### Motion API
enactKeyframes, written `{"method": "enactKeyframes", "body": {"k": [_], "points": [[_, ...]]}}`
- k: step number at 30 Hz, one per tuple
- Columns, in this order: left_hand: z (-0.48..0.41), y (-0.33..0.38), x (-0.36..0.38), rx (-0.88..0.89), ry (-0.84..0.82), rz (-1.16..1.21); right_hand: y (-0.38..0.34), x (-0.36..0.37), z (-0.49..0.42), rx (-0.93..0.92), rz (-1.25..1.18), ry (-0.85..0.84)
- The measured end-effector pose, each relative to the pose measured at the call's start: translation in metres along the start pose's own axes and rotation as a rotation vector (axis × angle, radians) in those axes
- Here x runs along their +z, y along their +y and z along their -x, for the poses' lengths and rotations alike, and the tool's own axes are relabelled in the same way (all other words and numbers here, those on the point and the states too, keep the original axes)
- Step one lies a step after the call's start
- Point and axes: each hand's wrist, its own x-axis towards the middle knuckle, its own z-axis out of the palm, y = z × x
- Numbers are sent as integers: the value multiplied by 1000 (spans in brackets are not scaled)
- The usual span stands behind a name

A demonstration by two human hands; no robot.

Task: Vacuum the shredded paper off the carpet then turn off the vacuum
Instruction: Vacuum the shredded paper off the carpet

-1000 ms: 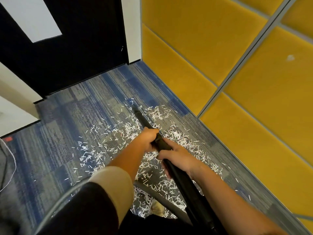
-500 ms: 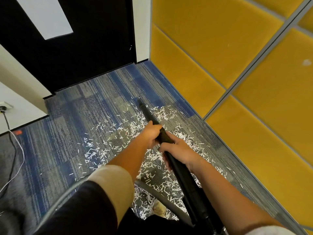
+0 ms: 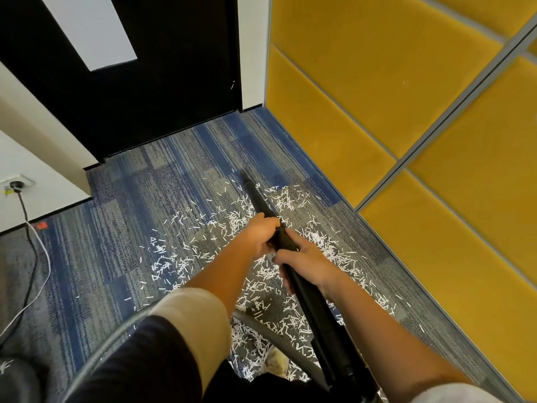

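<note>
Slowly now: with 2 hands, left hand (image 3: 260, 234) and right hand (image 3: 305, 263), both wrapped round the vacuum wand (image 3: 257, 196), draw overlapping passes through the shredded paper (image 3: 180, 263) strewn mid-carpet (image 3: 116, 228) toward the yellow wall panels (image 3: 377, 112).

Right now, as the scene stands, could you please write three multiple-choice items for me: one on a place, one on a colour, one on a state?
1. Place: the tip of the long black vacuum wand lies
A. against a wall socket
B. beside a shoe
C. at the far edge of the white shredded paper

2. Colour: the padded wall panels on the right are
A. grey
B. yellow
C. blue

3. State: the wand is gripped by
A. both the left hand and the right hand
B. the right hand only
C. no hand

Answers: 1 C, the tip sits among the farthest strips; 2 B, every panel there is yellow; 3 A, the fingers of both hands curl around the wand.
</note>
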Motion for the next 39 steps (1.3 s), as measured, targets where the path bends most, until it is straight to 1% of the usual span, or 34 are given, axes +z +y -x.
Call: {"method": "enactKeyframes", "body": {"k": [4, 8, 14, 20, 29, 32, 35, 39], "points": [[1, -1, -10, 3, 33, 14, -5, 6, -2, 27, 29, -28], [4, -7, -19, -41, 57, 8, -1, 15, -5, 30, 95, -39], [2, -10, -21, -21, 12, 8, 2, 16, -3, 17, 62, -10], [-3, -5, -4, -22, -27, 7, -1, 7, -3, 16, 41, 19], [-5, -5, -26, -16, 27, 41, -10, 23, -13, -19, 181, -27], [-3, -6, -35, -28, 43, 70, -12, 24, -14, -6, 224, -52], [-2, -7, -44, -45, 44, 92, -11, 23, -13, 27, 241, -81], [-2, -11, -44, -49, 33, 97, -6, 23, -12, 9, 243, -78]]}}
